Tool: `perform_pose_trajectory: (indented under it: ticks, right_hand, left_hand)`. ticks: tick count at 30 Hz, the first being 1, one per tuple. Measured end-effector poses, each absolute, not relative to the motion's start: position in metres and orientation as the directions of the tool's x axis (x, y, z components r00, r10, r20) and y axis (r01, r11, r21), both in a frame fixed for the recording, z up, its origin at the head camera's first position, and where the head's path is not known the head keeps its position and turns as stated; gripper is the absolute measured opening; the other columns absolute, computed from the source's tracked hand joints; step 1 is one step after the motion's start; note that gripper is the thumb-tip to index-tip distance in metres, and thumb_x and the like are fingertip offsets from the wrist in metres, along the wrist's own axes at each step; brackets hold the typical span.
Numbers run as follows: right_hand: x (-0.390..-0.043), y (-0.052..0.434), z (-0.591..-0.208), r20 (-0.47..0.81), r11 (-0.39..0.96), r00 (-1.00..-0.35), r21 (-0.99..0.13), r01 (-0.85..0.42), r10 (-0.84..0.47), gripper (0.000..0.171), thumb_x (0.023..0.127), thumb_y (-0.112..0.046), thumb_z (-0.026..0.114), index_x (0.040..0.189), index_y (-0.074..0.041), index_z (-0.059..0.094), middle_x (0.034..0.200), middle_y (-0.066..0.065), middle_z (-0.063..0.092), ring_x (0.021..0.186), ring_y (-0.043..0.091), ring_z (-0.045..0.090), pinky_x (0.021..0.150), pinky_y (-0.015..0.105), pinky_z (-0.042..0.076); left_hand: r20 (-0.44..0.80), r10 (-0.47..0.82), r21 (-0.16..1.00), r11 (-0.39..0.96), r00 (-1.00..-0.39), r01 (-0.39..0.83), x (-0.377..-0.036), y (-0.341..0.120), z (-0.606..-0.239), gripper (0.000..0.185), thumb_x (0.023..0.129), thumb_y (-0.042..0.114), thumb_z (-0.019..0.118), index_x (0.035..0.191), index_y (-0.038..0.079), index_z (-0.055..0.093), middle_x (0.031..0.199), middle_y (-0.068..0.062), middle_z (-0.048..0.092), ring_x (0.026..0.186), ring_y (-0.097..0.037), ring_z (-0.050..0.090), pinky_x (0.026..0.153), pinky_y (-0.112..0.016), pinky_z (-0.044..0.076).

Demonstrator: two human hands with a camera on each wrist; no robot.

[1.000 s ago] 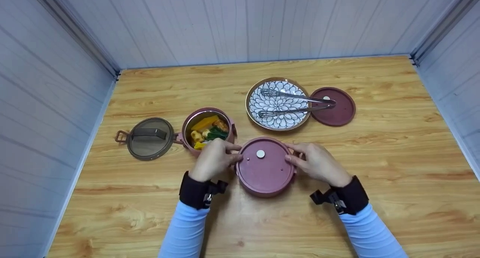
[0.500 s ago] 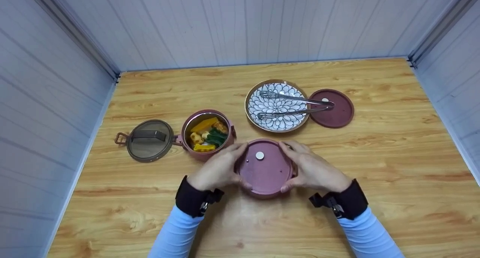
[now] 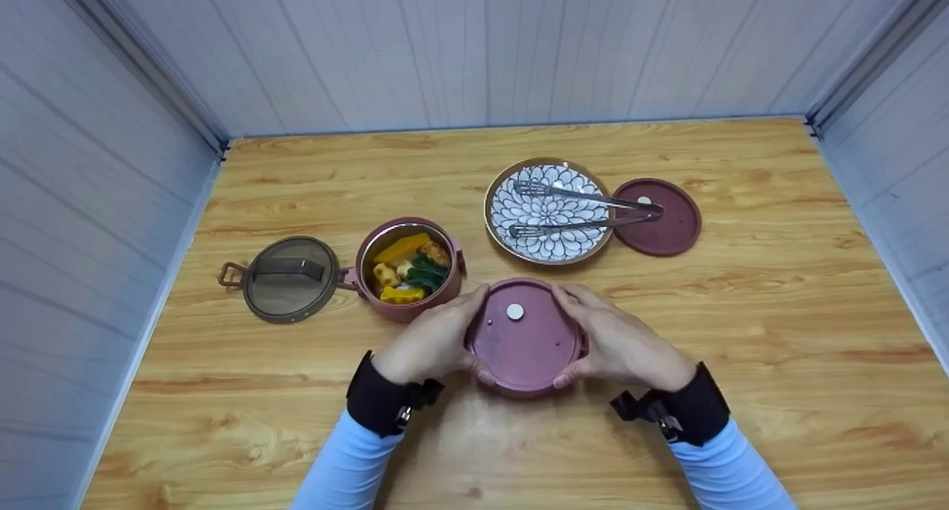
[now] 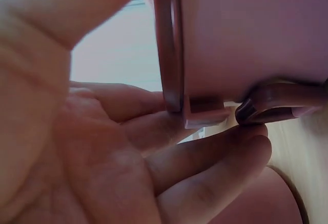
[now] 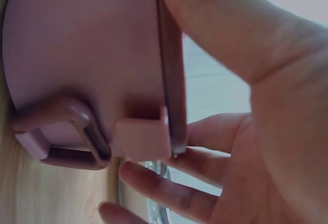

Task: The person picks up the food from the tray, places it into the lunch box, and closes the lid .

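A round mauve pot (image 4: 256, 34) stands on the table before me, covered by a mauve lid (image 3: 523, 354) with a white knob-like button. My left hand (image 3: 434, 343) grips the lid's left rim, thumb at the near edge and fingers round the far side. On the right rim, my right hand (image 3: 623, 343) holds the lid in a mirrored way. In the left wrist view, fingertips lie by a small side clip (image 4: 207, 116) and a loop handle (image 4: 287, 93). The right wrist view shows another clip (image 5: 143, 137) and handle (image 5: 77, 114) below the lid.
Left of the lidded pot is an open mauve pot (image 3: 393, 308) with yellow and green food pieces (image 3: 404, 262). A glass lid (image 3: 282, 295) lies farther left. Behind, metal tongs (image 3: 571, 193) rest across a petal-patterned plate (image 3: 519, 253) and a dark red lid (image 3: 671, 232).
Both hands have spread from pinching the upper sides of the lid to gripping round its rim. Their thumbs have come down to the near edge. The lidded pot stays about where it was.
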State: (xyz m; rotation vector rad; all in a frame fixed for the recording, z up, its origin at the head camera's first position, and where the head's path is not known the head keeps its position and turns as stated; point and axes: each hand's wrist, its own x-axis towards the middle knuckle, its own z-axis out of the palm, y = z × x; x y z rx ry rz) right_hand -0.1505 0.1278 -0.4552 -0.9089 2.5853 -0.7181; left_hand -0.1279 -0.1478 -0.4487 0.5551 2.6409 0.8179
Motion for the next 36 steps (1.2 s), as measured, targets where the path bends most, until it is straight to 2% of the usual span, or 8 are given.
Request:
perform_pose_trajectory:
  ticks: [8,16,22,28,31,36]
  right_hand:
    - [-0.148,0.126,-0.451,-0.130,0.689,-0.753,-0.525,-0.500,-0.645,0.127,0.060,-0.052,0.089,0.155,0.001,0.023,0.154,0.024,0.030,0.133,0.039,0.042,0.106,0.050,0.039]
    - [-0.149,0.130,-0.453,-0.164,0.719,-0.774,-0.522,-0.459,-0.612,0.125,0.061,-0.053,0.087,0.157,-0.006,0.022,0.152,0.026,0.033,0.128,0.044,0.047,0.101,0.053,0.044]
    - [-0.159,0.145,-0.453,-0.108,0.710,-0.791,-0.525,-0.469,-0.603,0.112,0.066,-0.042,0.088,0.155,-0.004,0.029,0.146,0.027,0.043,0.123,0.043,0.052,0.098,0.054,0.046]
    - [-0.168,0.154,-0.457,-0.091,0.671,-0.779,-0.576,-0.467,-0.620,0.107,0.069,-0.033,0.088,0.153,-0.001,0.031,0.144,0.029,0.044,0.127,0.043,0.049,0.103,0.053,0.042]
    - [-0.170,0.156,-0.458,-0.086,0.654,-0.771,-0.594,-0.469,-0.631,0.108,0.069,-0.035,0.088,0.153,0.000,0.030,0.145,0.029,0.043,0.128,0.043,0.048,0.104,0.053,0.041]
    - [-0.170,0.156,-0.460,-0.098,0.661,-0.760,-0.574,-0.484,-0.642,0.118,0.065,-0.047,0.087,0.155,-0.001,0.025,0.146,0.028,0.041,0.127,0.042,0.049,0.102,0.053,0.042]
  left_hand:
    - [-0.199,0.450,0.603,0.757,-0.871,0.254,-0.129,-0.149,-0.452,0.127,0.059,0.043,0.093,0.155,-0.003,0.023,0.155,-0.023,0.032,0.142,-0.033,0.032,0.116,-0.041,0.026]
    - [-0.177,0.441,0.615,0.747,-0.880,0.251,-0.129,-0.147,-0.455,0.128,0.057,0.047,0.093,0.155,0.000,0.025,0.154,-0.020,0.035,0.141,-0.030,0.035,0.115,-0.038,0.027]
    - [-0.132,0.398,0.638,0.735,-0.908,0.230,-0.128,-0.136,-0.462,0.130,0.058,0.054,0.091,0.156,0.004,0.023,0.150,-0.017,0.043,0.134,-0.027,0.044,0.111,-0.037,0.034]
    - [-0.124,0.367,0.661,0.723,-0.922,0.199,-0.128,-0.130,-0.466,0.133,0.059,0.056,0.090,0.157,0.004,0.019,0.155,-0.018,0.035,0.140,-0.029,0.036,0.114,-0.040,0.030]
    - [-0.120,0.361,0.670,0.717,-0.925,0.193,-0.129,-0.129,-0.467,0.132,0.057,0.055,0.091,0.157,0.005,0.021,0.155,-0.017,0.036,0.140,-0.029,0.036,0.114,-0.040,0.030]
    - [-0.087,0.362,0.714,0.673,-0.928,0.196,-0.132,-0.128,-0.468,0.121,0.054,0.054,0.093,0.151,0.012,0.034,0.146,-0.008,0.048,0.130,-0.026,0.048,0.109,-0.040,0.038]
